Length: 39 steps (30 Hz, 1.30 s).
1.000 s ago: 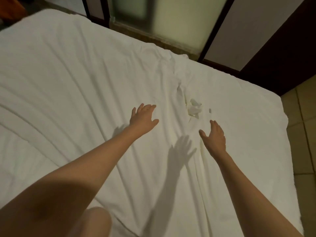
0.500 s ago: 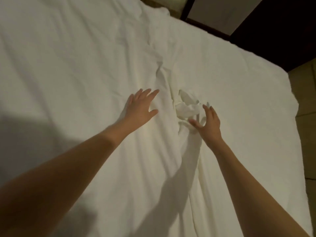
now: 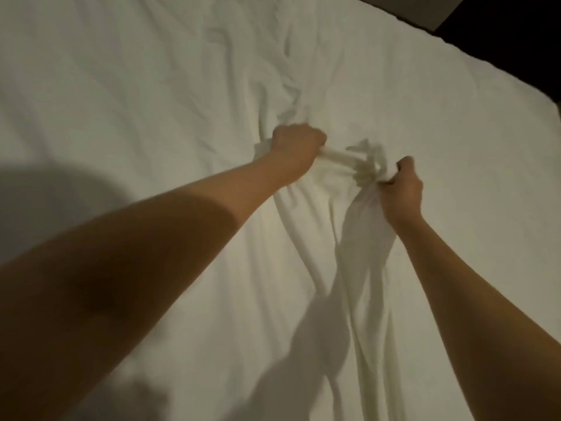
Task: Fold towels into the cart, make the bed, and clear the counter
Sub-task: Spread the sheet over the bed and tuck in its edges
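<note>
A white bed sheet (image 3: 127, 95) covers the whole bed and fills most of the view. Near its middle my left hand (image 3: 296, 142) grips a bunched fold of the sheet in a fist. A little to the right, my right hand (image 3: 402, 185) pinches another gathered fold and lifts it, so a ridge of cloth hangs down from it toward me. A short taut strip of sheet (image 3: 343, 158) stretches between the two hands. Wrinkles radiate from both grips.
The bed's far right edge (image 3: 473, 60) runs diagonally across the upper right, with dark floor or wall (image 3: 516, 22) beyond it. My own shadow falls on the sheet at the left and bottom.
Both hands were flat and open over the sheet; now each has closed on a fold of it and bunched it up. The view has moved closer over the bed.
</note>
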### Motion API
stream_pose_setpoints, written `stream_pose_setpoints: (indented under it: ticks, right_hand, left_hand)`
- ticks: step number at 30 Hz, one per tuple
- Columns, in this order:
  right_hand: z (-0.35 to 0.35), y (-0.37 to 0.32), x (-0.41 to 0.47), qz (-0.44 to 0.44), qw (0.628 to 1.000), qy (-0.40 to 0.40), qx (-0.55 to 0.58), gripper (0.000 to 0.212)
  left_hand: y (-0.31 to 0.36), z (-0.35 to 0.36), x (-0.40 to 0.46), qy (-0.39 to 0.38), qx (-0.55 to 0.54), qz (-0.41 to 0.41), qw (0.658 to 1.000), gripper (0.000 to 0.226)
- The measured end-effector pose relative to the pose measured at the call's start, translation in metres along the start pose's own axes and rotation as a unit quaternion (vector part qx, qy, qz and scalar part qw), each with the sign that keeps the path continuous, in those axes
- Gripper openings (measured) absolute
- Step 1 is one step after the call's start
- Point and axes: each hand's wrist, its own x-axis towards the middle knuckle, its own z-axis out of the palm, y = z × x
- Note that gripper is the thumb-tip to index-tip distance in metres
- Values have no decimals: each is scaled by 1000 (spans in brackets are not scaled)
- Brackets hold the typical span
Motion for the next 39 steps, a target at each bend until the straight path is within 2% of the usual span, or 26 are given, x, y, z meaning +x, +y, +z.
stream_pose_setpoints:
  ticks: [2, 4, 5, 7, 9, 11, 15, 17, 21, 27, 30, 33, 36, 39]
  right_hand:
    - [-14, -2, 10, -1, 999, 43, -7, 14]
    - [-25, -5, 20, 0, 996, 88, -10, 15]
    - [-29, -5, 26, 5, 993, 119, -5, 16]
    - [-33, -4, 33, 23, 988, 149, 40, 25]
    - [-30, 1, 33, 24, 994, 91, 56, 60]
    - [-18, 10, 23, -2, 1000, 19, -5, 81]
    - [14, 33, -2, -17, 985, -97, -139, 66]
    - [21, 47, -13, -11, 975, -131, -179, 63]
    - [13, 55, -31, -25, 969, -126, -210, 60]
    - [-10, 39, -76, -45, 971, -128, -197, 60]
    - [-25, 16, -114, -68, 973, -120, -185, 60]
    - [-44, -20, -158, -101, 968, -134, -185, 60]
    - [-72, -61, -185, -130, 968, -129, -172, 57]
    - [-95, -108, -199, -140, 972, -118, -148, 56]
  left_hand:
    - [10, -9, 12, 51, -105, -20, 993, 26]
    - [26, -17, 23, 98, -228, -16, 969, 27]
    - [35, -19, 28, 106, -282, 10, 954, 31]
    - [49, -15, 32, 62, -327, 90, 939, 54]
    - [56, -2, 30, 11, -266, 120, 956, 75]
    - [52, 16, 23, 9, -159, 103, 982, 77]
    - [37, 44, 2, 70, 8, 87, 994, 60]
    - [33, 54, -4, 50, 36, 84, 995, 54]
    - [28, 69, -18, -18, 52, 68, 996, 54]
    - [32, 43, -78, -54, -1, 67, 996, 50]
    - [26, 4, -125, -37, -44, 48, 997, 45]
    - [20, -48, -180, 3, -78, -4, 997, 43]
    - [22, -104, -227, 36, -76, -29, 996, 41]
    - [17, -155, -262, 35, -48, -17, 998, 44]
